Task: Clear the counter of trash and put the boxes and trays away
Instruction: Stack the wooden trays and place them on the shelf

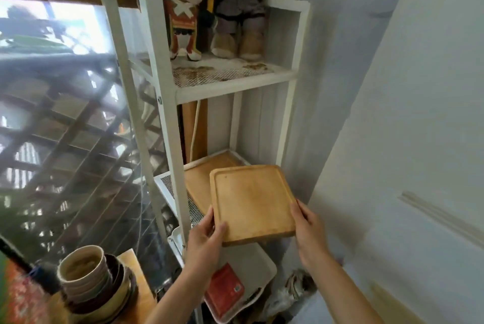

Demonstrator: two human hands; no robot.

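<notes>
While both hands, left hand (207,234) and right hand (307,226), grip the wooden tray (251,203) by its edges, stowing is underway; next, slide it onto the shelf (167,184) tray (201,177).

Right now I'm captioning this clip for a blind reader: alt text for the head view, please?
Both hands, left hand and right hand, hold a wooden tray before a white metal shelf rack, over another wooden tray. Two plush dolls stand on the upper shelf.
</notes>
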